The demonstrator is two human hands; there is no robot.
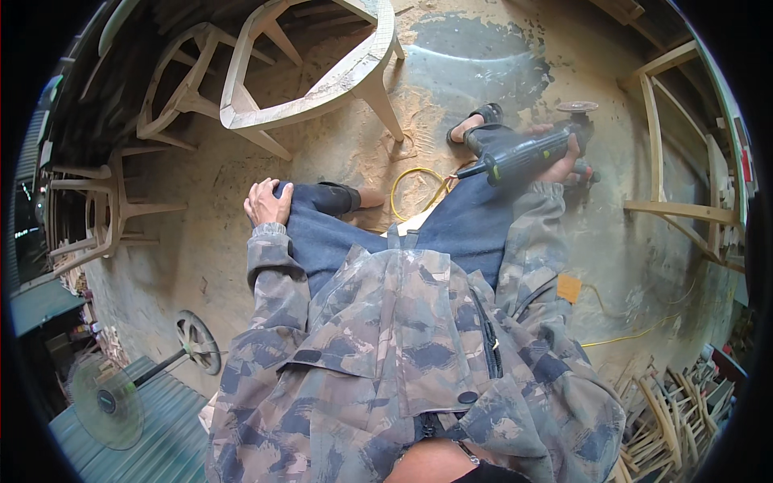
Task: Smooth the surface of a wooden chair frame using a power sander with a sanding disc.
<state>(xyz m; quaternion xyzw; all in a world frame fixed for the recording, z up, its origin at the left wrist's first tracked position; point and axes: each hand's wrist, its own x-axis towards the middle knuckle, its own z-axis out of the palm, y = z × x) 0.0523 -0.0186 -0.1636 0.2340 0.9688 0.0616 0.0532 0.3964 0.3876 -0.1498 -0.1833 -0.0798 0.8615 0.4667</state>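
Note:
My right hand [561, 163] is wrapped round a dark angle grinder [523, 158], held over my right knee. Its disc [577, 106] faces upward at the far end, away from my leg. The grinder is slightly smeared by motion. My left hand [270, 203] lies on my left knee with its fingers spread and nothing in it. In front of me on the floor stands a pale wooden frame [364, 68] with a curved rim and splayed legs, like a chair or stool base. Neither hand touches it.
More wooden frames [193, 101] stand at the left. A yellow cord [393, 197] loops between my legs. On the right are an upright wooden frame [654, 137] and a heap of wood offcuts [672, 419]. A pedestal fan [105, 401] stands at the lower left. Sawdust [419, 125] covers the floor ahead.

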